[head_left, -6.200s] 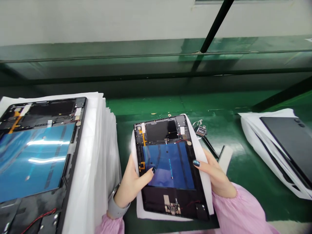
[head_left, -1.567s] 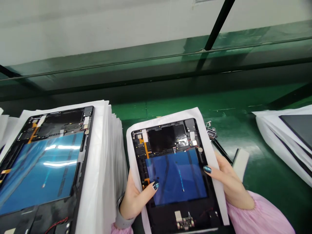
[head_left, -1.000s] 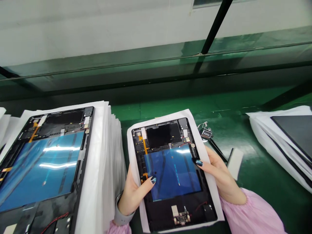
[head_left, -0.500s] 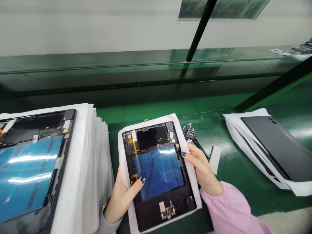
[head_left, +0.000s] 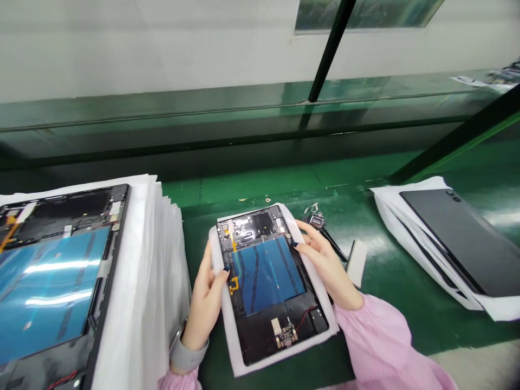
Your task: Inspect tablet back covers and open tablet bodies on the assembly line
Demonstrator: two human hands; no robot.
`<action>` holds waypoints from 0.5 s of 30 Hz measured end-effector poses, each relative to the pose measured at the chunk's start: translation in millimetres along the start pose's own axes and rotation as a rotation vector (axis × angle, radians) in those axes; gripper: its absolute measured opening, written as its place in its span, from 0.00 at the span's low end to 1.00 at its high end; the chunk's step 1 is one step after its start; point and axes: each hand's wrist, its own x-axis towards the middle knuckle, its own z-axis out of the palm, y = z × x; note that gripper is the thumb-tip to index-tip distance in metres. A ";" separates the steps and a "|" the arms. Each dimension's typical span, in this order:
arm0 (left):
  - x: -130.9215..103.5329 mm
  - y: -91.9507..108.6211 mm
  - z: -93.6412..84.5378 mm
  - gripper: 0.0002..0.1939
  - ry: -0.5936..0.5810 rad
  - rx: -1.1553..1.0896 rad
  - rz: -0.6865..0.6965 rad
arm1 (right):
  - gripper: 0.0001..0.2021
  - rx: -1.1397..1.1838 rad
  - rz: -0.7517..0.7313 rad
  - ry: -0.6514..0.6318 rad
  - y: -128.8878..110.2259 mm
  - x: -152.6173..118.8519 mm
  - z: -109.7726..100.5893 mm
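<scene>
Between my two hands is an opened tablet (head_left: 270,276), its blue battery, orange ribbon cables and small circuit board exposed. A white foam sheet (head_left: 231,341) lies beneath it and shows around its edges. My left hand (head_left: 207,303) grips the left side, thumb on the tablet's edge and fingers behind. On the upper right side, my right hand (head_left: 327,265) holds the edge the same way, thumb on top. The tablet is tilted, its top end farther from me.
At left rises a tall stack of white sheets (head_left: 142,281), with another opened tablet (head_left: 57,281) on top. To the right, a dark tablet with its back up (head_left: 463,238) rests on white sheets. A black tool with a counter (head_left: 317,219) and a pale block (head_left: 357,262) lie beyond my right hand.
The tablet and its sheet have tipped, with the top end farther away and lower. My left thumb has slid from over the battery out to the tablet's left edge.
</scene>
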 end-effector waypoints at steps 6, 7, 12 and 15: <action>0.2 0.5 -2.4 0.35 -0.013 -0.039 0.121 | 0.35 0.075 0.028 -0.109 -0.8 1.3 -4.8; -0.3 0.7 -2.1 0.35 -0.023 -0.051 0.090 | 0.33 0.053 0.016 -0.099 -0.1 1.9 -5.3; -0.3 -1.4 2.4 0.38 -0.048 -0.044 0.022 | 0.28 -0.163 -0.137 -0.044 10.1 8.2 -6.0; 1.8 -5.7 3.8 0.31 -0.030 0.005 0.101 | 0.25 -0.367 -0.262 0.021 17.8 11.2 -7.0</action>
